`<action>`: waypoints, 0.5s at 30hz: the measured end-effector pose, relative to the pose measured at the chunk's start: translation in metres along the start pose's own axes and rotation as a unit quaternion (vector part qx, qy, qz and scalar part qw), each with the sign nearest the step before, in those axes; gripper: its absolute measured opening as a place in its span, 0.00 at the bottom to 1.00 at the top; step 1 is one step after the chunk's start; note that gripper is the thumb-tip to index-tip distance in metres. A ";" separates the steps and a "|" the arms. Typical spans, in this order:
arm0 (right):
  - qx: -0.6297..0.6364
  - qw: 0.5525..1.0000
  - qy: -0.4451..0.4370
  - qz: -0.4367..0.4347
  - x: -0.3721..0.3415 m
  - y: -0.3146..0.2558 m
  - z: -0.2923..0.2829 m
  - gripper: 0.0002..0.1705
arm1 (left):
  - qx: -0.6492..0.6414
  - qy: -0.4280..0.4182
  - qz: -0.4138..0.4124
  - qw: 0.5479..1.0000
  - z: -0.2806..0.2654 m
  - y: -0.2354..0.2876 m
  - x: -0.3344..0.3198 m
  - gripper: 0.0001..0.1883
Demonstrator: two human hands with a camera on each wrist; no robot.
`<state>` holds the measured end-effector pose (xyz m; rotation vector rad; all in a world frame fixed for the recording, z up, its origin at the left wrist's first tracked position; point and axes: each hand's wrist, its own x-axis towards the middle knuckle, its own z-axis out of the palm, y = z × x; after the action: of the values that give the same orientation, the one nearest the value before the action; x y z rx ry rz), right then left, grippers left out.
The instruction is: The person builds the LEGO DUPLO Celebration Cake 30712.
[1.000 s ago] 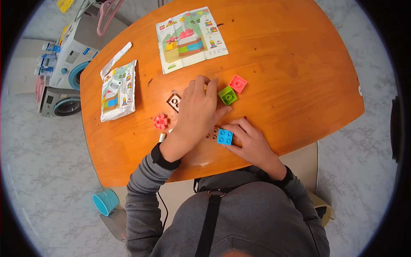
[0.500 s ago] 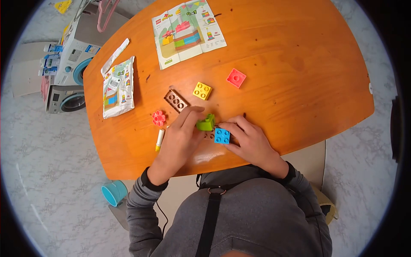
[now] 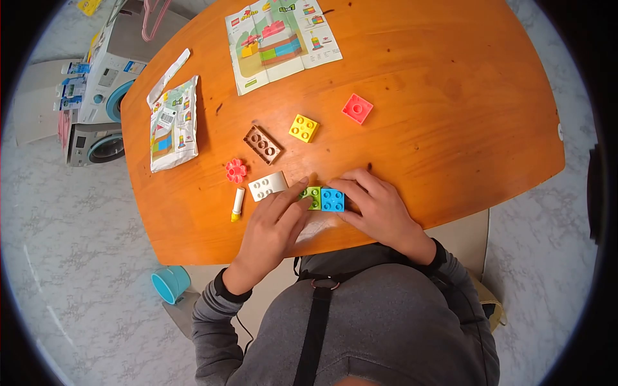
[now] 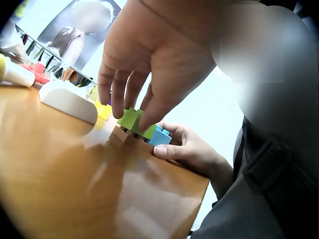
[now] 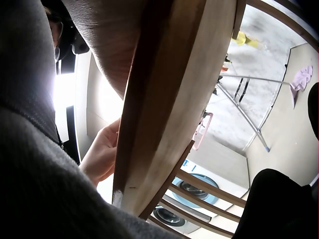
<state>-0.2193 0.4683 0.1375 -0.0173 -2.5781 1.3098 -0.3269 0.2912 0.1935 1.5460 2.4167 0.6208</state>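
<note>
In the head view my left hand [image 3: 267, 226] pinches a green brick [image 3: 314, 198] beside a blue brick [image 3: 333, 200]. The left wrist view has the green brick [image 4: 130, 118] over a brown brick [image 4: 119, 134], slightly tilted, with a dark gap between them; the blue brick [image 4: 160, 136] sits at the brown one's far end. Thumb and fingers of my right hand [image 3: 384, 213] grip the blue end from the right. Most of the brown brick is hidden from above. In the right wrist view the tabletop's edge hides the bricks.
Left of the hands lie a white piece [image 3: 267, 186], a candle-like piece [image 3: 237, 204] and a red flower [image 3: 236, 170]. Farther back are another brown brick [image 3: 263, 145], a yellow brick [image 3: 303, 128], a red brick [image 3: 357, 109], a printed sheet [image 3: 282, 45] and a packet [image 3: 175, 125].
My left hand took the green brick from beside the red one and brought it down next to the blue brick. The right hand stays at the blue brick.
</note>
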 end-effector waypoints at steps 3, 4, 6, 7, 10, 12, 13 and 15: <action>0.000 1.000 0.000 0.000 0.000 0.000 0.000 0.26 | 0.033 -0.013 0.035 0.999 -0.008 -0.001 0.007 0.11; 0.002 1.000 0.001 0.001 0.000 -0.001 0.000 0.26 | 0.032 -0.012 0.034 0.999 -0.010 -0.001 0.009 0.11; 0.004 1.000 0.000 0.002 0.001 -0.001 0.000 0.26 | 0.042 -0.038 0.060 0.997 -0.014 -0.004 0.012 0.13; 0.006 1.000 0.002 0.004 0.001 -0.001 0.000 0.26 | 0.040 -0.038 0.061 0.997 -0.016 -0.006 0.014 0.13; 0.003 1.000 0.003 0.006 0.001 -0.001 0.001 0.26 | 0.028 -0.072 0.075 0.994 -0.019 -0.009 0.018 0.14; 0.000 1.000 -0.001 0.011 0.001 -0.001 0.001 0.26 | -0.013 -0.084 0.021 0.996 -0.019 -0.006 0.020 0.16; -0.003 1.000 -0.005 0.014 0.001 -0.001 0.000 0.26 | -0.014 -0.084 0.018 0.996 -0.021 -0.004 0.023 0.16; 0.002 1.000 -0.008 0.016 0.002 -0.002 0.001 0.26 | -0.028 -0.118 -0.058 0.991 -0.027 -0.001 0.029 0.18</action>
<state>-0.2208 0.4670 0.1390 -0.0479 -2.5985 1.3308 -0.3505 0.3109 0.2188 1.3617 2.2719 0.4504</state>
